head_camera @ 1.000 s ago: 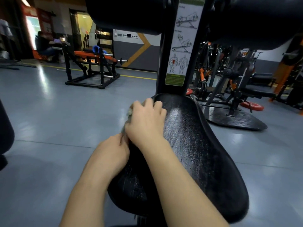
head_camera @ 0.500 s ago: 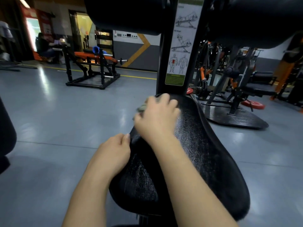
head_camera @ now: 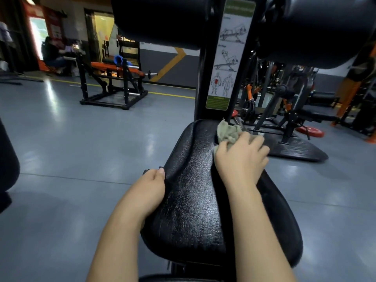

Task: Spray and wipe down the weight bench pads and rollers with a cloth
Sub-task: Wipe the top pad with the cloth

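Note:
A black textured bench pad (head_camera: 191,192) runs away from me toward a black upright post (head_camera: 207,78). My right hand (head_camera: 242,157) grips a crumpled grey-green cloth (head_camera: 227,133) and presses it on the pad's far right end, beside the post. My left hand (head_camera: 148,190) grips the pad's left edge, thumb on top and fingers curled under. Two black rollers hang overhead, the left roller (head_camera: 158,19) and the right roller (head_camera: 317,27). No spray bottle is in view.
An exercise-diagram sticker (head_camera: 232,53) is on the post. A black and orange bench (head_camera: 114,82) stands on the grey floor at back left, with a seated person (head_camera: 53,55) beyond. Machines and a red weight plate (head_camera: 310,131) crowd the right. A dark pad (head_camera: 8,163) is at far left.
My right hand has swept the cloth from the pad's left edge across to its far right end by the post. My left hand has stayed on the left edge.

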Tool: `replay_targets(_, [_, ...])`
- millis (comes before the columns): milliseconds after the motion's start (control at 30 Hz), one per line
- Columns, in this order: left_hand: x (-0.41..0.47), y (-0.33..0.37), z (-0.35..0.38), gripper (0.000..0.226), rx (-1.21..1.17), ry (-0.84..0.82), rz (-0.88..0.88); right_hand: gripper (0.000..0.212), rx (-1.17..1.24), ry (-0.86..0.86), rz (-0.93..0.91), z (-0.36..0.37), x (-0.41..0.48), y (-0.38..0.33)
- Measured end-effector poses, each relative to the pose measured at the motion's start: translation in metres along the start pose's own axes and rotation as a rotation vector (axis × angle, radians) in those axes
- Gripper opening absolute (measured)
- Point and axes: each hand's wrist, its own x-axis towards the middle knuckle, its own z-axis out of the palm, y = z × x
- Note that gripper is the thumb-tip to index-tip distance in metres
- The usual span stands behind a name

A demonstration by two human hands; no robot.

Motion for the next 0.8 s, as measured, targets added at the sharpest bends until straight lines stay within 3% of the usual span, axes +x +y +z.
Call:
replay_targets(133, [-0.006,0.005,0.0,0.052,-0.022,-0.009,0.008,0.042,-0.051,-0.068,-0.312,-0.007,-0.066,-0.002])
replay_targets(200, [-0.005,0.003,0.0,0.046,0.004,0.021,0.014,0.038,-0.02,-0.162,-0.361,-0.009,-0.055,0.002])
replay_targets(267, [-0.007,0.003,0.002,0.047,0.033,0.035,0.021,0.031,0.041,-0.184,-0.209,-0.012,-0.03,0.018])
replay_targets(367, [-0.009,0.004,0.004,0.048,0.065,0.049,0.04,0.035,0.118,-0.066,0.164,-0.023,0.002,0.059])
replay_targets(433, [-0.007,0.004,0.005,0.048,0.091,0.056,0.049,0.041,0.119,-0.108,0.237,-0.026,0.005,0.071])
replay_targets(533, [-0.004,0.002,0.007,0.049,0.156,0.083,0.061,0.049,0.048,-0.112,0.099,-0.022,-0.01,0.055])
replay_targets(633, [-0.002,0.0,0.008,0.053,0.172,0.088,0.057,0.047,0.019,-0.107,-0.157,-0.013,-0.036,0.023])
replay_targets(733, [0.001,0.0,0.007,0.057,0.181,0.085,0.063,0.052,0.176,-0.187,-0.486,0.003,-0.063,-0.009])
replay_targets(800, [0.002,0.0,0.006,0.056,0.187,0.097,0.065,0.055,0.283,-0.213,-0.567,0.014,-0.069,-0.018])
